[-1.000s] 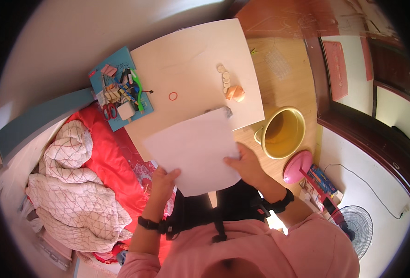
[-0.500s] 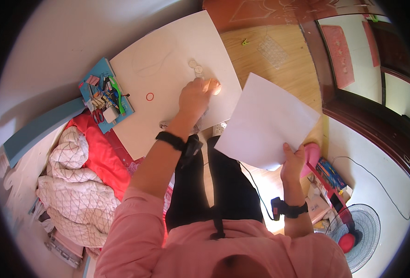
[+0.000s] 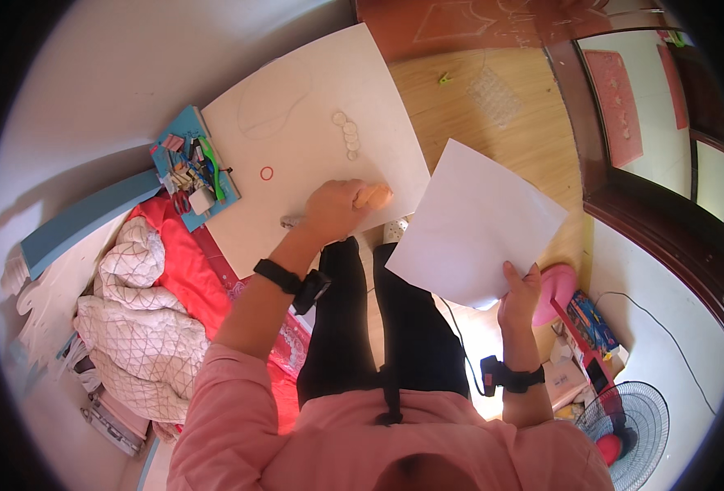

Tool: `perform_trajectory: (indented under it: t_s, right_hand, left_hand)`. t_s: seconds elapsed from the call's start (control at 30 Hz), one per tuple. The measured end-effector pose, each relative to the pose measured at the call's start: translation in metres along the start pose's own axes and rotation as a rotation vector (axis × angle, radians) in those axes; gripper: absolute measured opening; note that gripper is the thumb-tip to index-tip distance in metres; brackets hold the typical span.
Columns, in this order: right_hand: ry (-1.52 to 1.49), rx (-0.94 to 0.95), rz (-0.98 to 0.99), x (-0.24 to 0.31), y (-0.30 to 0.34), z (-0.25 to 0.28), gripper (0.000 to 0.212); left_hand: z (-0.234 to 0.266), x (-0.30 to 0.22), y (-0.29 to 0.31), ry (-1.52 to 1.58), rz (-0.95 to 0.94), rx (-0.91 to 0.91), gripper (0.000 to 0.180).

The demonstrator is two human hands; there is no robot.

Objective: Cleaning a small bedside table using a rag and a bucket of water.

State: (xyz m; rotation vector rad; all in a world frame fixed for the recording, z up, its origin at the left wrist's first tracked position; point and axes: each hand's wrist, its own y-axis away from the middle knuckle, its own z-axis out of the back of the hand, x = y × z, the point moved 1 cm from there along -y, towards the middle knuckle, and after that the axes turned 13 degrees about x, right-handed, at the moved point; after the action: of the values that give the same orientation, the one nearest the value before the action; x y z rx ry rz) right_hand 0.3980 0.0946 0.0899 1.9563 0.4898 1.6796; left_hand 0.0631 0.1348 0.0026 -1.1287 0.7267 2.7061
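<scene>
While paper (image 3: 475,221) spreads beyond right grip (image 3: 520,299), orange object (image 3: 375,196) — in left grip (image 3: 332,209).

The ring (image 3: 262,173) lies on the surface (image 3: 321,90), left of the round discs (image 3: 349,137). A heap of small things (image 3: 190,166) sits at its left edge. The paper (image 3: 476,221) is right of the surface.

1 blank white sheet (image 3: 476,225), right of 1 orange lump (image 3: 376,196)
</scene>
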Motion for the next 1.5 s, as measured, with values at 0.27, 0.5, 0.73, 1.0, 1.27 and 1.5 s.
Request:
perform_trajectory:
  t_s: [0.27,0.5,0.73,1.0,1.27,1.5]
  right_hand:
    - [0.0,0.037,-0.031,-0.005,-0.006,-0.016,0.032]
    - [0.016,0.026,-0.048,-0.012,-0.008,-0.015,0.032]
    - [-0.008,0.047,-0.056,-0.008,-0.01,-0.024,0.031]
    - [0.04,0.095,-0.064,-0.005,-0.014,-0.036,0.035]
    - [0.101,0.057,-0.091,-0.002,-0.013,-0.048,0.037]
    - [0.101,0.092,-0.06,-0.001,-0.013,-0.051,0.037]
  left_hand:
    - [0.041,0.057,-0.052,-0.105,0.045,-0.194,0.043]
    - [0.053,0.035,-0.077,-0.387,0.031,0.081,0.056]
    - [0.029,0.047,-0.073,-0.331,-0.069,0.076,0.033]
    - [0.017,0.044,-0.063,-0.653,-0.135,0.102,0.023]
    - [-0.01,0.025,-0.084,-0.853,-0.033,0.282,0.032]
    - [0.009,0.022,-0.089,-0.656,-0.09,0.168,0.024]
